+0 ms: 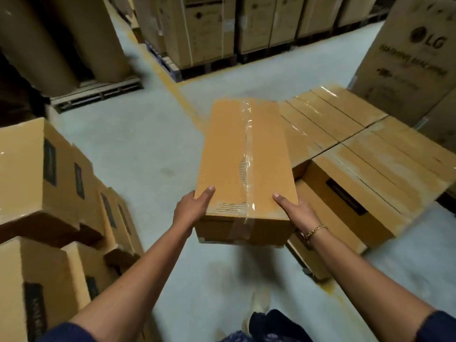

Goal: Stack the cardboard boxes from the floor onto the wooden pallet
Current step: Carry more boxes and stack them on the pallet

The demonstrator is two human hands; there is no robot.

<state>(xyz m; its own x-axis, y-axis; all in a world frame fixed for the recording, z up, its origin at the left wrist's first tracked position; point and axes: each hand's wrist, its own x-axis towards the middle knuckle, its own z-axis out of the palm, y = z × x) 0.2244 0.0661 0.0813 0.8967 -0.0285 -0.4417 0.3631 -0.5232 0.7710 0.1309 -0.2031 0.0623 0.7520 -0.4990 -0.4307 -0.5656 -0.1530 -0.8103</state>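
I carry a long taped cardboard box in mid-air at the centre of the view. My left hand grips its near left corner, thumb on top. My right hand, with a gold bracelet at the wrist, grips the near right corner the same way. To the right lies a layer of several similar boxes packed side by side; whatever they rest on is hidden beneath them. A pile of more boxes sits on the floor at my left.
A grey concrete floor with a yellow line runs between the stacks. Large brown paper rolls stand on a pallet at the back left. Tall appliance cartons rise at the right and along the back.
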